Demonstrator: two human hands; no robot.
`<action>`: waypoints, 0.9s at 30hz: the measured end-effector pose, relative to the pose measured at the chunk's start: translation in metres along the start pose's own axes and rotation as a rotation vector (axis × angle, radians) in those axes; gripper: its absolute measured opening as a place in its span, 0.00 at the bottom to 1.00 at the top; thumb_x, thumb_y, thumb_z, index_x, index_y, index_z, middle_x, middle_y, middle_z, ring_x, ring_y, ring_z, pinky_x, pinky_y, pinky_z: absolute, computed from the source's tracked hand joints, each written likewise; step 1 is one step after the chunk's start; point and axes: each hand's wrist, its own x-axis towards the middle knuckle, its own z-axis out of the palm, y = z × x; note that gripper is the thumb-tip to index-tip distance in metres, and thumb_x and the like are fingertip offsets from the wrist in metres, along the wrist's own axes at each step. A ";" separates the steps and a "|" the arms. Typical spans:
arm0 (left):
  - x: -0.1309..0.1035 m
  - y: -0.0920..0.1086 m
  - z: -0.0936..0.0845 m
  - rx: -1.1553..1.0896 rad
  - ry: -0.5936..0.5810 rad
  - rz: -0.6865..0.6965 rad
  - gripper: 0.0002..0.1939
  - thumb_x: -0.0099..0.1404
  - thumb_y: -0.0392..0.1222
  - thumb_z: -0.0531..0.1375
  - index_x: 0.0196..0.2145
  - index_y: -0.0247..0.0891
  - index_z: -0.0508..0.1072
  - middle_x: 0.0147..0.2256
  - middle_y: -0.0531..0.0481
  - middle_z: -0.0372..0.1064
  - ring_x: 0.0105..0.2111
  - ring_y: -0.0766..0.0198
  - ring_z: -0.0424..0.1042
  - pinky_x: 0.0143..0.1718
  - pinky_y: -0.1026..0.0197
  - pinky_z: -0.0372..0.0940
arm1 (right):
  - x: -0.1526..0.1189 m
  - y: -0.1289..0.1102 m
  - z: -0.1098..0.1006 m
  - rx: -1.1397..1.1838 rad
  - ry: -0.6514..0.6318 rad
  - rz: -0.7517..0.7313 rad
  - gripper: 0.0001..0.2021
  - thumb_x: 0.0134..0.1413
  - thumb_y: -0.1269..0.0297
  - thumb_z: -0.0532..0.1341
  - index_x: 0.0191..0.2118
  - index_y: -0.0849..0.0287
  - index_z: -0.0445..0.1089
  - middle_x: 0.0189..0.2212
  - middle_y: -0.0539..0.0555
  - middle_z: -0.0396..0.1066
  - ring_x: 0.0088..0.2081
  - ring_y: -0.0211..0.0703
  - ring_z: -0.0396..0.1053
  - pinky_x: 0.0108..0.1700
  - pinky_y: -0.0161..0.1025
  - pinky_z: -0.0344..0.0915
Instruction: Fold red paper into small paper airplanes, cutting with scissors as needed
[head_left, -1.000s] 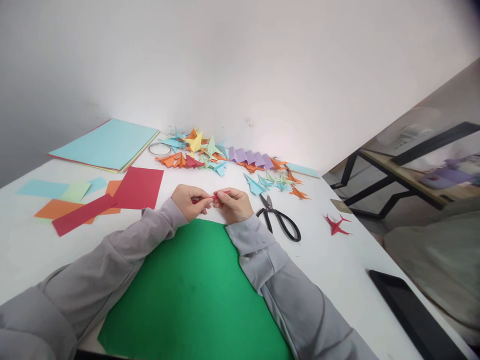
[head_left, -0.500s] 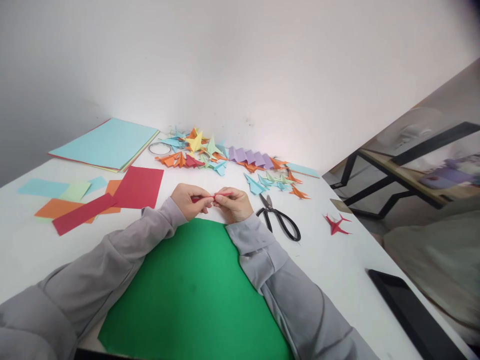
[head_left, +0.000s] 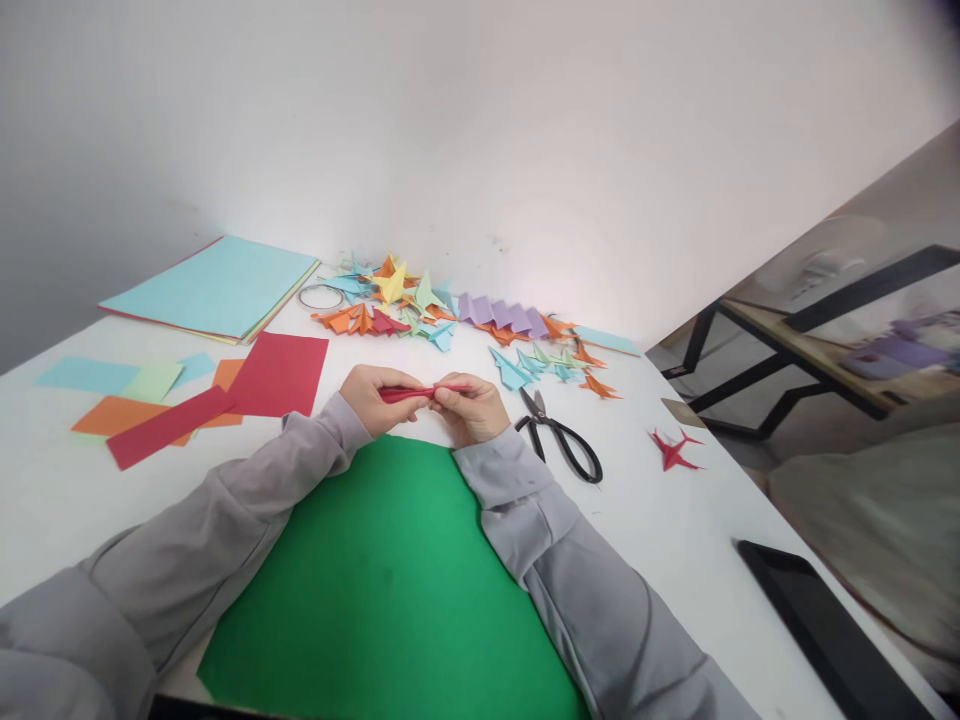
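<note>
Hands (head_left: 471,410): two
Held red paper (head_left: 405,393): one folded piece visible
Scissors (head_left: 551,423): one pair
Ring (head_left: 320,307): one
Tablet (head_left: 817,620): one
Green sheet (head_left: 367,580): one
Paper stack (head_left: 217,285): one; sheets within not countable
Flat red papers (head_left: 279,375): two
Flat blue papers (head_left: 90,375): two
Flat orange papers (head_left: 112,413): at least two, overlapped
Flat light-green papers (head_left: 152,381): one plain, plus an edge under orange
Purple folds (head_left: 504,316): one row
Lone red figure (head_left: 673,452): one
Piled paper figures (head_left: 391,284): many, overlapping; exact number unclear
</note>
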 end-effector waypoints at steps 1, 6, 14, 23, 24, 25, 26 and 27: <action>0.000 0.000 0.000 -0.012 -0.002 -0.002 0.08 0.48 0.37 0.62 0.27 0.30 0.75 0.19 0.48 0.71 0.17 0.67 0.70 0.20 0.65 0.68 | 0.000 -0.001 0.000 0.002 -0.002 0.000 0.07 0.30 0.64 0.70 0.20 0.56 0.73 0.17 0.46 0.69 0.21 0.34 0.65 0.25 0.34 0.60; 0.001 0.002 0.000 -0.017 -0.011 0.004 0.04 0.49 0.34 0.61 0.24 0.30 0.74 0.16 0.50 0.69 0.17 0.68 0.69 0.20 0.65 0.68 | 0.000 -0.001 0.000 -0.038 -0.044 0.073 0.10 0.28 0.65 0.71 0.24 0.56 0.73 0.20 0.47 0.71 0.22 0.35 0.66 0.27 0.36 0.63; 0.001 -0.001 0.000 -0.042 -0.011 -0.013 0.08 0.47 0.35 0.63 0.28 0.30 0.76 0.18 0.50 0.71 0.18 0.67 0.70 0.22 0.65 0.69 | 0.001 0.004 -0.004 -0.073 -0.074 -0.033 0.07 0.31 0.66 0.70 0.24 0.54 0.75 0.23 0.47 0.69 0.23 0.35 0.65 0.26 0.37 0.63; 0.006 -0.009 -0.001 -0.190 -0.024 -0.076 0.07 0.45 0.37 0.65 0.24 0.30 0.75 0.15 0.50 0.70 0.16 0.66 0.70 0.20 0.63 0.69 | 0.001 0.004 -0.005 -0.080 -0.080 -0.031 0.06 0.32 0.66 0.70 0.24 0.54 0.75 0.24 0.47 0.68 0.23 0.34 0.65 0.27 0.37 0.63; 0.006 -0.009 0.000 -0.204 -0.025 -0.081 0.07 0.45 0.37 0.65 0.24 0.30 0.75 0.15 0.50 0.70 0.16 0.66 0.70 0.20 0.63 0.69 | 0.001 0.004 -0.005 -0.076 -0.083 -0.034 0.06 0.32 0.67 0.70 0.24 0.53 0.75 0.24 0.47 0.68 0.23 0.34 0.65 0.27 0.37 0.63; 0.007 -0.009 0.000 -0.219 -0.025 -0.086 0.08 0.44 0.37 0.65 0.24 0.30 0.75 0.15 0.50 0.70 0.16 0.66 0.70 0.20 0.63 0.69 | 0.001 0.004 -0.005 -0.073 -0.084 -0.036 0.06 0.32 0.67 0.70 0.24 0.53 0.75 0.24 0.47 0.68 0.23 0.34 0.65 0.27 0.37 0.63; 0.007 -0.009 -0.001 -0.234 -0.026 -0.093 0.08 0.44 0.37 0.66 0.24 0.30 0.75 0.15 0.50 0.70 0.16 0.65 0.70 0.20 0.63 0.69 | 0.001 0.004 -0.005 -0.072 -0.084 -0.036 0.06 0.32 0.67 0.70 0.24 0.53 0.75 0.24 0.47 0.68 0.23 0.34 0.65 0.27 0.37 0.63; 0.007 -0.009 -0.001 -0.246 -0.027 -0.103 0.08 0.44 0.37 0.66 0.24 0.30 0.75 0.16 0.50 0.70 0.16 0.65 0.70 0.20 0.63 0.69 | 0.001 0.004 -0.005 -0.072 -0.082 -0.034 0.06 0.32 0.67 0.70 0.24 0.53 0.75 0.24 0.47 0.68 0.23 0.34 0.65 0.27 0.37 0.63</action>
